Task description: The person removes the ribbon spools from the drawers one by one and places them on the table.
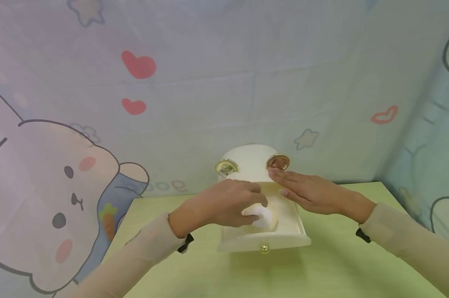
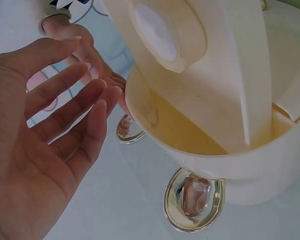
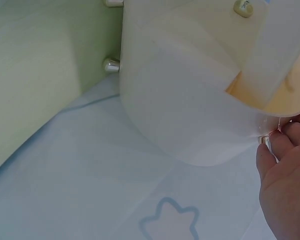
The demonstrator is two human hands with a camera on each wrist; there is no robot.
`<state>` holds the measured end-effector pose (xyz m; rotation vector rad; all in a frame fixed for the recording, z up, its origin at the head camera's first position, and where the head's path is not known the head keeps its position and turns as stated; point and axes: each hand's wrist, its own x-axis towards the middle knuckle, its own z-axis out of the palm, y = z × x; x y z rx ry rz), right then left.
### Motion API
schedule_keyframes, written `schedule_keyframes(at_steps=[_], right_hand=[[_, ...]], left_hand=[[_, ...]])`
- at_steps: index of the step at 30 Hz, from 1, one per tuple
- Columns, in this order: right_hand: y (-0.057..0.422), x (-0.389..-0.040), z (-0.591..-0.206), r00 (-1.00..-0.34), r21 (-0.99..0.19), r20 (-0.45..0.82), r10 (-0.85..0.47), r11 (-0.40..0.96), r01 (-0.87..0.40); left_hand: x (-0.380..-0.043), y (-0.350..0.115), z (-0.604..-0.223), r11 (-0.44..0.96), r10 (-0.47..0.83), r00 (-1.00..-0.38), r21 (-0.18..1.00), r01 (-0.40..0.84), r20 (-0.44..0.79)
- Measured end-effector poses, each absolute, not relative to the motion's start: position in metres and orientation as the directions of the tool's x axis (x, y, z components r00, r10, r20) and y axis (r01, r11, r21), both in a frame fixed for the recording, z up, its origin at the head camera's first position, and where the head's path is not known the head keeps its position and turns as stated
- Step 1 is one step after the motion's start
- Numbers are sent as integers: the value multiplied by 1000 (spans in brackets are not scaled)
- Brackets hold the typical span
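Observation:
A glossy white box (image 1: 250, 159) with a rounded top and two round gold ear-like pieces stands on the green table. Its front part (image 1: 265, 241), with a small gold knob (image 1: 264, 248), extends toward me. On that part sits a white oval raised piece (image 2: 160, 37). My left hand (image 1: 228, 205) hovers above the oval piece, fingers loosely bent; in the left wrist view its palm holds nothing. At the box's right edge, my right hand (image 1: 312, 192) touches the rim beside the right gold ear piece (image 1: 278, 162), its fingers mostly straight. The right wrist view shows its fingertips (image 3: 285, 135) against the rim.
The green table (image 1: 179, 265) spreads around the box. Close behind rises a pale cloth backdrop (image 1: 209, 103) printed with hearts, stars and a large rabbit. Short gold feet (image 3: 111, 65) show at the box's base in the right wrist view.

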<state>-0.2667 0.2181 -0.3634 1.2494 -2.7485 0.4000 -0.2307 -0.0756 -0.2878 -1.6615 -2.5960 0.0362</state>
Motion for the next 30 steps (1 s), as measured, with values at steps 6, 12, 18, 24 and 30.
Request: schedule_keyframes(at_steps=[6, 12, 18, 24, 30], right_hand=[[216, -267, -363, -648, -190, 211, -732, 620, -761], [216, -268, -363, -650, -194, 207, -731, 620, -760], [215, -269, -365, -653, -205, 200, -731, 620, -757], [213, -269, -367, -652, -203, 214, -727, 620, -758], [213, -267, -366, -651, -192, 217, -727, 622, -759]], left_hand=[[-241, -69, -289, 414, 904, -419, -68, 908, -86], [-249, -60, -294, 421, 878, -440, -132, 897, -190], [-254, -50, -303, 396, 862, -443, -216, 892, -246], [-258, -45, -309, 401, 856, -444, -203, 893, -266], [-260, -43, -310, 402, 847, -445, -198, 894, -290]])
